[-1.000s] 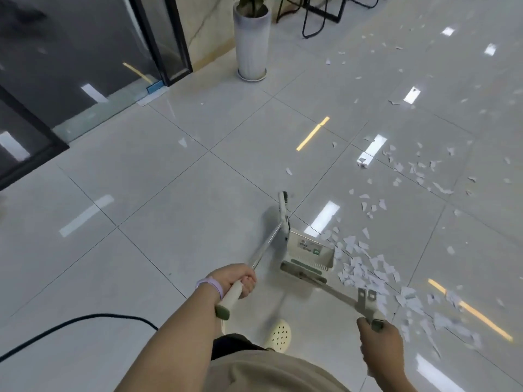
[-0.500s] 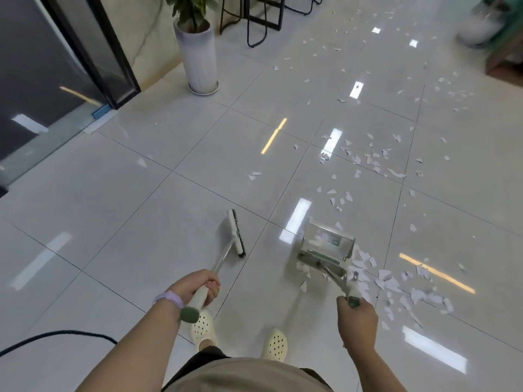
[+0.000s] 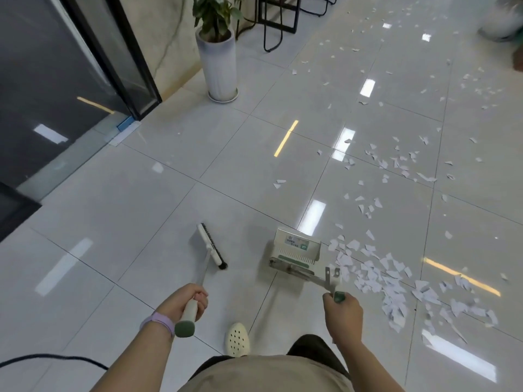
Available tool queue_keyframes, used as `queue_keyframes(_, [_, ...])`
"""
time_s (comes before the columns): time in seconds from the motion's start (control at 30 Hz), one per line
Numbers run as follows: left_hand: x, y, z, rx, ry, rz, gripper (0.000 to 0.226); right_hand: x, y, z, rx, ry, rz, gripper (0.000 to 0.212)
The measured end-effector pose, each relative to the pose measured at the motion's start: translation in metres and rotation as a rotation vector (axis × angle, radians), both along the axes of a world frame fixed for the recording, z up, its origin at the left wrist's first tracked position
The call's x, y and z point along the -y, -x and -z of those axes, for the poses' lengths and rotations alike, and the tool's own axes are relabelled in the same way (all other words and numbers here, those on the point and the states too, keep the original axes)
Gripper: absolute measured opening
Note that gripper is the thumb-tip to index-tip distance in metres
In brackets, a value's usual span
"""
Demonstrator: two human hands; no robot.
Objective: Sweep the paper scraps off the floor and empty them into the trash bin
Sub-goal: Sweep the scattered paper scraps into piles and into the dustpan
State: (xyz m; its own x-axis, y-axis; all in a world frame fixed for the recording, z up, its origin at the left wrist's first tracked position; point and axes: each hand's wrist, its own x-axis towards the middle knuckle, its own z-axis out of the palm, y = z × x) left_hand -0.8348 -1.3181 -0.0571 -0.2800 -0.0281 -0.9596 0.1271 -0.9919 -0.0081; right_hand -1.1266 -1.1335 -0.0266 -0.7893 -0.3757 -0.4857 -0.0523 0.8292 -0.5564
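My left hand (image 3: pixel 184 302) grips the white and green handle of a broom (image 3: pixel 210 247), whose head rests on the tile ahead of me. My right hand (image 3: pixel 342 309) grips the green-tipped handle of a metal dustpan (image 3: pixel 295 248) that stands on the floor to the right of the broom. A dense heap of white paper scraps (image 3: pixel 376 275) lies just right of the dustpan, and several more scraps (image 3: pixel 396 165) are strewn over the tiles further away. No trash bin is in view.
A tall white planter (image 3: pixel 219 63) with a green plant stands at the back by a dark glass door (image 3: pixel 56 80). Black chair legs (image 3: pixel 278 21) are behind it. A black cable (image 3: pixel 51 359) crosses the floor at lower left. My cream shoe (image 3: pixel 237 339) is below the broom.
The view has swung right and upward. The broom head moved left, away from the dustpan, leaving a gap between them. The scrap heap now lies right of the dustpan.
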Motion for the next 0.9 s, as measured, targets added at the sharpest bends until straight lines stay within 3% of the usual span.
queue_keyframes(0.2, [0.039,-0.008,0.008,0.021,-0.006,-0.030,0.030,0.042,-0.002,-0.002,-0.003,-0.016,-0.038,0.027])
queue_keyframes(0.47, [0.109,0.044,0.023,0.090,-0.002,0.041,0.031,0.132,0.050,0.018,0.024,0.012,-0.075,0.024])
queue_keyframes(0.7, [0.180,0.136,0.022,0.213,0.051,0.203,0.023,0.219,0.150,0.021,0.015,-0.023,-0.124,0.018])
queue_keyframes(0.9, [0.238,0.246,0.025,0.213,0.090,0.328,0.020,0.260,0.236,0.022,0.007,-0.075,-0.174,0.025])
